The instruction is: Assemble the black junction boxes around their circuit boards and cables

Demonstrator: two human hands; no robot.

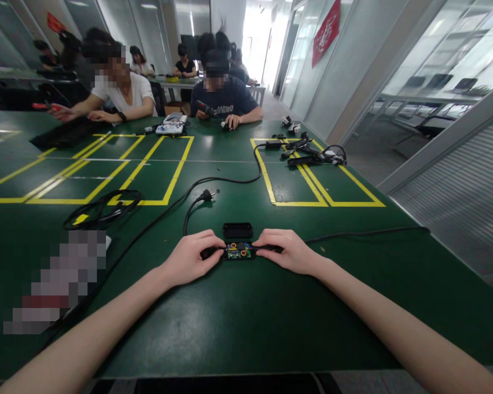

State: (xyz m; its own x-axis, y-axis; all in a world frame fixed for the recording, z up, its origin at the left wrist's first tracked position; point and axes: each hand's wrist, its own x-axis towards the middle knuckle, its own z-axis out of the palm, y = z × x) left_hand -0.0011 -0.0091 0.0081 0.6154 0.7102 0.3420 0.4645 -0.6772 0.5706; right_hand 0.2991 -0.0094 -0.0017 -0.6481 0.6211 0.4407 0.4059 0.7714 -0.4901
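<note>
A small open power adapter lies on the green table, its green circuit board showing. My left hand pinches its left end, where a black cable leaves. My right hand grips its right end and the cable there. Just behind it lies the adapter's black lid, apart from both hands. A black plug on a cable rests further back.
A coiled black cable lies at the left. More adapters and cables sit in a yellow-taped box at the back right. Two people sit across the table, hands on it, beside a white device.
</note>
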